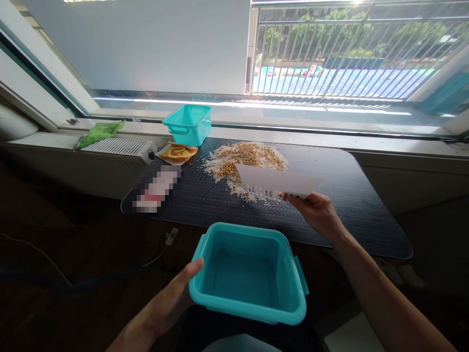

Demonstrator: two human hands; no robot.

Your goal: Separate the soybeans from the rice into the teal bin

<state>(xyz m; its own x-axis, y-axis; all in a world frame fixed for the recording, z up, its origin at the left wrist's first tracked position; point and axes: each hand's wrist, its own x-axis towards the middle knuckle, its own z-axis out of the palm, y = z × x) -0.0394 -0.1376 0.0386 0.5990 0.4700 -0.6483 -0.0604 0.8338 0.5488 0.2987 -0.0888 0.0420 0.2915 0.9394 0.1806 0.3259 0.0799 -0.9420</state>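
My left hand (172,298) grips the left side of a teal plastic tub (249,274), thumb on its rim, holding it near my lap. The tub looks almost empty inside. My right hand (318,212) is closed on the corner of a white slotted scoop (276,185) that rests tilted on the dark mat (348,195). Its slotted edge touches the near side of a pile of white rice mixed with yellow beans (245,159). A few grains lie scattered under the scoop.
A second teal tub (188,123) stands on the mat's far edge by the window sill. An orange-yellow cloth or bag (178,152) lies beside it, with a blurred packet (157,188) further left. A green cloth (99,132) sits on the radiator. A cable (161,249) trails on the floor.
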